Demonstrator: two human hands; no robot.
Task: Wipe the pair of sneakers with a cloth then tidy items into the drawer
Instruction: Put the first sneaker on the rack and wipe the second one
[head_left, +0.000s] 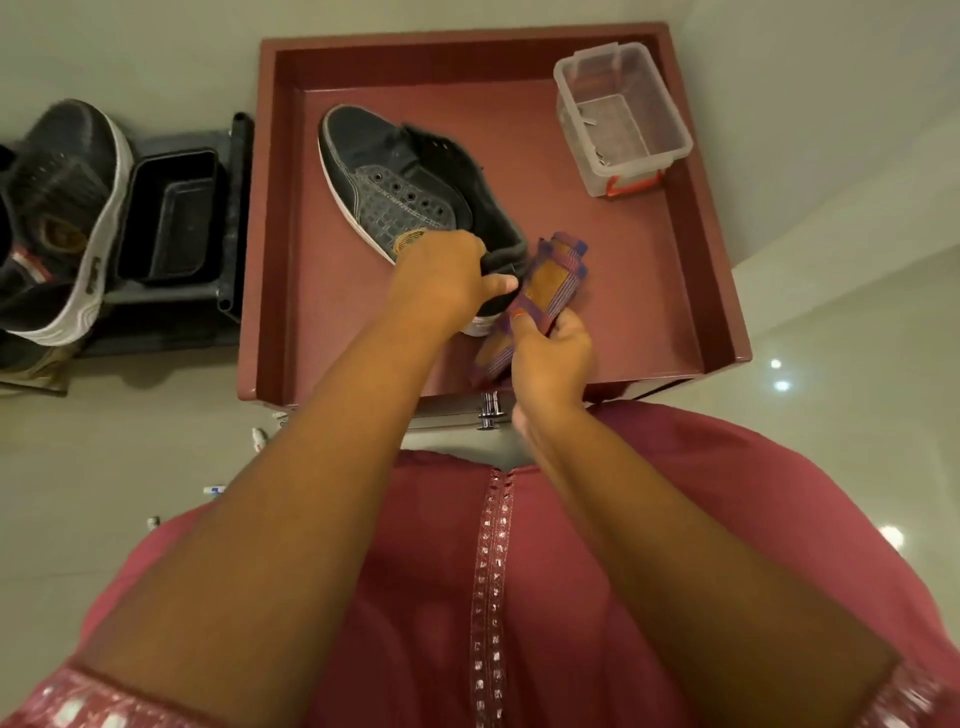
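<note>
Sneaker (400, 179) lying on its side in the left half of the drawer (691, 234), toe far, heel near. Left hand (441, 283) gripping the heel collar, fingers curled over the rim, thumb pointing right. Right hand (550, 353) just right of the heel, pinching a folded cloth (550, 283), thumb pressed on its near part. Cloth close beside the heel; touching or not, cannot tell. Clear tub (623, 114) in the far right corner, well apart. Second sneaker (67, 218) outside, far left, beside a black tray (169, 215).

Judged step: wiping the heel. Best done by keeping the collar pinned firmly, laying the cloth's flat face against the white sole edge, stroking heel to toe, then turning over for the hidden side. Refold to a clean face if soiled.
</note>
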